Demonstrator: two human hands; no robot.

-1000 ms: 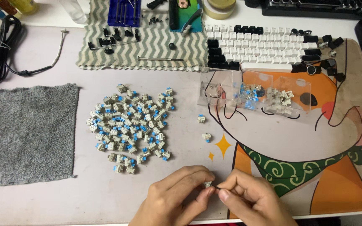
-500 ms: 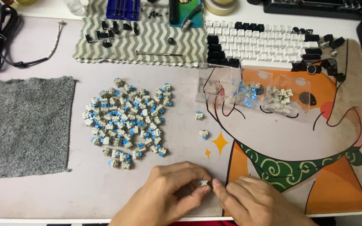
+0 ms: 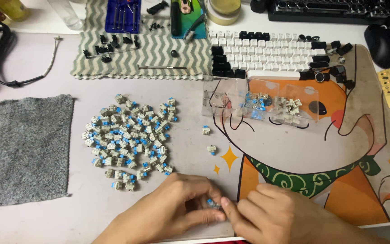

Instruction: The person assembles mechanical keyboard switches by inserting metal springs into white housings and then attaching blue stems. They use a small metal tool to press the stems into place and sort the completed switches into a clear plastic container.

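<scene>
near the bench's front edge, the left hand (image 3: 177,210) and right hand (image 3: 271,217) meet, fingers pinching one small blue-stemmed key switch (image 3: 212,203) between them. it looks light, rigid, easily dropped; best gripped by its flat housing sides. a heap of switches (image 3: 127,142) lies nearby.

Two hands low in the frame: left hand (image 3: 177,210), right hand (image 3: 271,217), one small blue-stemmed switch (image 3: 211,203) pinched between them. Two loose switches lying apart, one (image 3: 206,130) above the other (image 3: 211,149). One big heap of switches (image 3: 129,140), far too many to count, dozens at least. Three clear compartments in one clear plastic tray (image 3: 260,101). One grey cloth (image 3: 21,149). One zigzag cloth (image 3: 145,49). One black mouse (image 3: 384,43).
</scene>
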